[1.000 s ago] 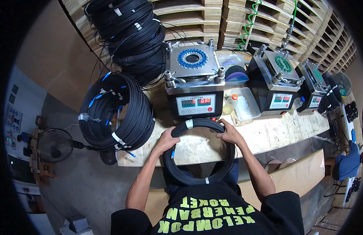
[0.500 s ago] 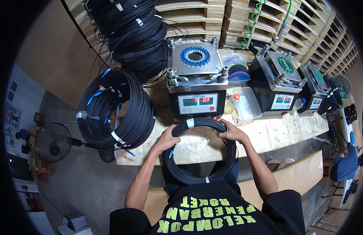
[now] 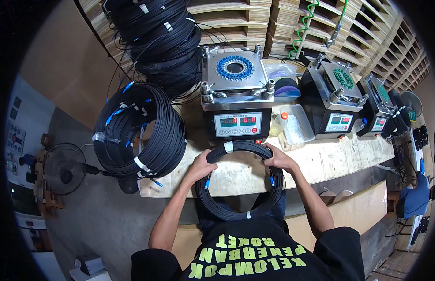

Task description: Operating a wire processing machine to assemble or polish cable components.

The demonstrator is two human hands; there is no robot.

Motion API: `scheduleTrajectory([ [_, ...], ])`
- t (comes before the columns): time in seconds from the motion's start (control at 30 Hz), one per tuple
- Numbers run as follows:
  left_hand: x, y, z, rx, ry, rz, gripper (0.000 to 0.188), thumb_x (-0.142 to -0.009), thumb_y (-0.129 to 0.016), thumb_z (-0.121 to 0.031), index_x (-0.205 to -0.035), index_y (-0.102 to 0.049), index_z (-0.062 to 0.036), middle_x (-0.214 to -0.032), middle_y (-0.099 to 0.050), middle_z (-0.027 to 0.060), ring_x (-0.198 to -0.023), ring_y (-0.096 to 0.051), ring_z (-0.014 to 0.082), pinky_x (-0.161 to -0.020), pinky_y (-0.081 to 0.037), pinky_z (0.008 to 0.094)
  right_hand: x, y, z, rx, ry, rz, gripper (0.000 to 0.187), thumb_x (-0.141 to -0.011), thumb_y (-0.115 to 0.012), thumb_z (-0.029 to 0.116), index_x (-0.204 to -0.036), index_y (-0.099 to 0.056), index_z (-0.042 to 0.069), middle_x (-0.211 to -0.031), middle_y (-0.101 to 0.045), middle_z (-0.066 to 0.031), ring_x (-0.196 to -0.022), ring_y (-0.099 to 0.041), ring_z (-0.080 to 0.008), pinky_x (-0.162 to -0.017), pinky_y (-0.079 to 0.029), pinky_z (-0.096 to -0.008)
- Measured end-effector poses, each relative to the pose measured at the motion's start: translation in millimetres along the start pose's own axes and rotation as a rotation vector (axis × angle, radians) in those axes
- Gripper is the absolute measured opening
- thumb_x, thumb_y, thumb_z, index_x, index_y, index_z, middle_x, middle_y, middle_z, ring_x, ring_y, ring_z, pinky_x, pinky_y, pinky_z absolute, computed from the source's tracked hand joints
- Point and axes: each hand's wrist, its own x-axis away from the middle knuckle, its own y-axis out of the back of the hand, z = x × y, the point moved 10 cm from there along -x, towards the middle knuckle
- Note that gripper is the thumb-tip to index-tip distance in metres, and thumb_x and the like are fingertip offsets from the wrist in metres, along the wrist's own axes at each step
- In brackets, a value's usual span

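Observation:
Between my hands is a coil of black cable [image 3: 276,192], bound with white tape. Its far side lies near the table's front edge and its near side extends past it, close to my body. My left hand [image 3: 202,166] grips the coil's upper left, with the thumb on the inner side. On the upper right my right hand [image 3: 280,159] holds it the same way. Inside the ring, one blue connector [image 3: 207,184] hangs below the left hand and another blue connector [image 3: 272,181] below the right. Just beyond the coil stands a black machine [image 3: 208,122] with a metal plate [image 3: 213,83] carrying a ring of blue parts.
A thick bundle of black cable coils [image 3: 168,136] stands at left, with a taller cable stack [image 3: 163,51] behind. A clear tray [image 3: 299,124] and orange-capped bottle [image 3: 278,124] sit right of the machine. Two similar machines [image 3: 341,100] follow. A fan [image 3: 65,168] is far left; a person [image 3: 412,199] sits far right.
The blue connector at the coil's right side has come into sight below my right hand. The lit display on the near machine has changed. Both hands keep their hold, nearly still.

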Motion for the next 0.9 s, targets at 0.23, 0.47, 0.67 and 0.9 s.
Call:
scheduleTrajectory([
  [0.23, -3, 2, 3, -0.158, 0.062, 0.016, 0.038, -0.073, -0.07, -0.009, -0.107, -0.06, 0.0034, -0.081, -0.066, 0.0125, -0.071, -0.065, 0.0185, -0.066, -0.052, 0.0325, 0, -1, 11, 0.188, 0.032, 0.022, 0.081, -0.067, -0.073, 0.0, -0.143, -0.045, 0.0, -0.1, -0.066, -0.0069, -0.088, -0.063, -0.0156, -0.081, -0.052, -0.0284],
  [0.47, 0, -4, 8, -0.124, 0.119, 0.03, 0.051, -0.071, -0.071, -0.015, -0.119, -0.061, -0.0013, -0.098, -0.071, 0.0207, -0.092, -0.07, 0.0348, -0.082, -0.054, 0.0414, -6, -1, 2, 0.241, 0.112, -0.017, 0.083, -0.063, -0.071, -0.002, -0.143, -0.047, 0.001, -0.101, -0.067, -0.0081, -0.09, -0.062, -0.0176, -0.083, -0.051, -0.0292],
  [0.67, 6, 7, -14, -0.272, 0.056, -0.158, 0.041, -0.07, -0.074, -0.01, -0.108, -0.062, -0.0001, -0.098, -0.071, 0.0225, -0.092, -0.071, 0.0358, -0.081, -0.055, 0.0418, -1, 4, 7, 0.394, 0.18, -0.159, 0.065, -0.063, -0.071, 0.0, -0.126, -0.058, 0.001, -0.098, -0.069, -0.0162, -0.091, -0.067, -0.0268, -0.085, -0.052, -0.0337],
  [0.9, 1, 3, -5, -0.335, 0.104, -0.038, 0.043, -0.071, -0.072, -0.009, -0.11, -0.06, 0.0012, -0.096, -0.071, 0.0251, -0.092, -0.07, 0.04, -0.079, -0.055, 0.045, 1, 7, 4, 0.33, 0.062, -0.167, 0.059, -0.063, -0.075, 0.003, -0.12, -0.06, -0.001, -0.097, -0.07, -0.0163, -0.092, -0.067, -0.0269, -0.084, -0.053, -0.0346],
])
